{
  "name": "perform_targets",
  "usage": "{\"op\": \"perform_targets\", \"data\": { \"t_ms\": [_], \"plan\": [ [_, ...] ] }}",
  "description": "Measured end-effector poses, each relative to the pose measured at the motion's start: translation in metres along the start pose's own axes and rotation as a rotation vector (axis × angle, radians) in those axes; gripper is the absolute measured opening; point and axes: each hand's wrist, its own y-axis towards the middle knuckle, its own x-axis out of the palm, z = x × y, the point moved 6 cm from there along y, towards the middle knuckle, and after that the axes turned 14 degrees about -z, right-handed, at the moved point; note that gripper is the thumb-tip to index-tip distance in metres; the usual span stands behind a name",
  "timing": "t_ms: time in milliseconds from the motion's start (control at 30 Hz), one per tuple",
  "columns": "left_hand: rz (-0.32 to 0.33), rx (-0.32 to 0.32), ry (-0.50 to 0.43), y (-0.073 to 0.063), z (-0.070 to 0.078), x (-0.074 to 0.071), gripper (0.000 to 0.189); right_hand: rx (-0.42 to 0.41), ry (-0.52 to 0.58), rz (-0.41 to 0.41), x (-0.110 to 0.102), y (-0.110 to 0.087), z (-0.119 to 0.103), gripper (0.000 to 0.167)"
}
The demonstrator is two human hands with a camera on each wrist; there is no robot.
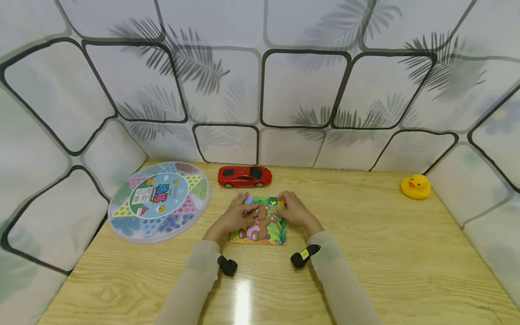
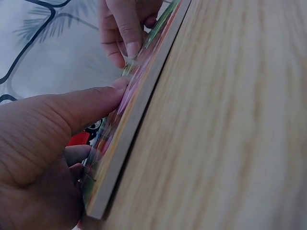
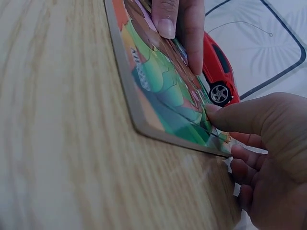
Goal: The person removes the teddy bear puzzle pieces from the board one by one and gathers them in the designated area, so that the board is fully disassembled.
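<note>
A flat jigsaw puzzle (image 1: 260, 230) with a brown bear on a green background lies on the table between both hands. My left hand (image 1: 235, 215) grips its left side, thumb (image 2: 103, 101) on the picture and the other fingers at the left and far edges. At the far right corner my right hand (image 1: 295, 209) pinches the puzzle, with its thumb (image 3: 230, 117) on the picture and the remaining fingers curled by the edge. Thin curved cut lines show on the picture in the right wrist view. The hands cover part of the puzzle's upper half.
A red toy car (image 1: 244, 176) stands just beyond the puzzle. To the left lies a round Chinese checkers set (image 1: 159, 201) under a clear lid. A yellow rubber duck (image 1: 415, 186) sits far right. Patterned cloth walls (image 1: 300, 90) enclose the table's back and sides.
</note>
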Motion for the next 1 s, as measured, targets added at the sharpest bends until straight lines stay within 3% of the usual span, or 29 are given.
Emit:
{"op": "perform_targets", "data": {
  "t_ms": [200,467,667,1000],
  "plan": [
    [-0.012,0.019,0.070,0.000,0.001,-0.001,0.054,-0.021,0.013,0.030,-0.002,-0.004,-0.002,0.037],
    [-0.067,-0.030,0.202,-0.002,0.000,0.001,0.057,-0.030,0.059,0.065,0.002,-0.008,-0.002,0.035],
    [-0.063,-0.096,0.225,-0.012,-0.007,0.001,0.055,-0.040,0.057,0.083,0.004,-0.009,-0.003,0.036],
    [-0.081,-0.088,0.233,-0.018,-0.004,0.001,0.056,-0.043,0.060,0.109,0.003,-0.009,-0.001,0.036]
  ]
}}
